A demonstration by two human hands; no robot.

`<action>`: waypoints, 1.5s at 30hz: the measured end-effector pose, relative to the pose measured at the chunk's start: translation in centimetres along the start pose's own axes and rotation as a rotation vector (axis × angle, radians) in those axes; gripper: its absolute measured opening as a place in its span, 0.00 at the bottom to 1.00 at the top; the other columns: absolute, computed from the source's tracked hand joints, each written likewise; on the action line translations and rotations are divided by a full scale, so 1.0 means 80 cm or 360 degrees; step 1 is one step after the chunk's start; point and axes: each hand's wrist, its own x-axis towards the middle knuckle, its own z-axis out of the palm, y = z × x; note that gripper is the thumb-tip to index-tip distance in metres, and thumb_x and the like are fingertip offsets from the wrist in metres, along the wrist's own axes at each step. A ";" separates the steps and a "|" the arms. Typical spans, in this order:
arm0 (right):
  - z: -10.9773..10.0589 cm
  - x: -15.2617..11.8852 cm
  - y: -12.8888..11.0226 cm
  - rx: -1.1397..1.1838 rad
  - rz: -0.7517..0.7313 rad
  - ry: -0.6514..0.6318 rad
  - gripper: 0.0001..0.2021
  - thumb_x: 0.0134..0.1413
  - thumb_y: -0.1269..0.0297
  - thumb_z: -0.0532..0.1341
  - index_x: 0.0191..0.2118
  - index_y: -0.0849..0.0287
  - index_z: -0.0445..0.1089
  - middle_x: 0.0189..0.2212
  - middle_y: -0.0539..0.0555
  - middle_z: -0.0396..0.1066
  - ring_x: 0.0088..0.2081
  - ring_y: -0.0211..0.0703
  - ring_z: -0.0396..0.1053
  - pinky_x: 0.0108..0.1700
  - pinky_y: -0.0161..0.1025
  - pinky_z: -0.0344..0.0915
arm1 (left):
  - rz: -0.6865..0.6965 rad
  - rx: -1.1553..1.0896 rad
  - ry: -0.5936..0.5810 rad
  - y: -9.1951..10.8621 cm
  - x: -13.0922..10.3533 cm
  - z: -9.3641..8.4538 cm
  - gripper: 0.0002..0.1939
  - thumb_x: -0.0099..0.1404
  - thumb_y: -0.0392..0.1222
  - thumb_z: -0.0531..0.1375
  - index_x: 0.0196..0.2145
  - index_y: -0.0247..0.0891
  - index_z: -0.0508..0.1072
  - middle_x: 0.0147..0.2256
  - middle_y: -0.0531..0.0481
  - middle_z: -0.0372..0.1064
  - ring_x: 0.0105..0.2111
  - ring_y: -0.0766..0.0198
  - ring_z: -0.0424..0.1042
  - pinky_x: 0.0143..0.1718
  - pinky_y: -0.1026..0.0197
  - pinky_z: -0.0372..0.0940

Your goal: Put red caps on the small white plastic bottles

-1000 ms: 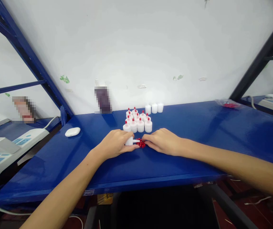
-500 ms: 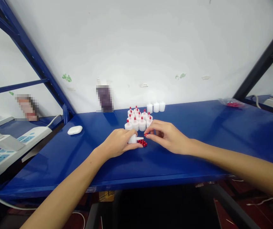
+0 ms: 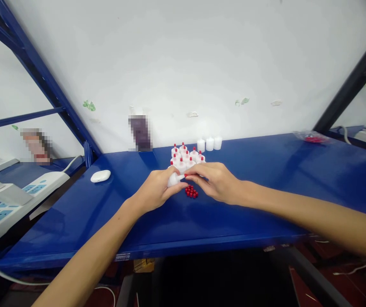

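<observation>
White plastic nozzle cap [image 3: 173, 179] lies sideways in the left hand [image 3: 157, 189], its long axis level, tip pointing right. Right hand [image 3: 216, 181] pinches a tiny red cap [image 3: 186, 175] at that tip, just above loose red caps [image 3: 191, 192] on the blue desk [image 3: 266, 204]. No readable writing shows.
</observation>
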 end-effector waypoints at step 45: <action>-0.079 0.035 0.132 -0.0593 0.0872 -0.0177 0.16 0.57 0.51 0.55 0.35 0.60 0.69 0.40 0.61 0.70 0.41 0.51 0.66 0.40 0.44 0.59 | -0.0182 0.0040 -0.0148 -0.049 -0.001 0.000 0.21 0.71 0.45 0.49 0.23 0.35 0.69 0.22 0.52 0.66 0.23 0.66 0.64 0.30 0.63 0.57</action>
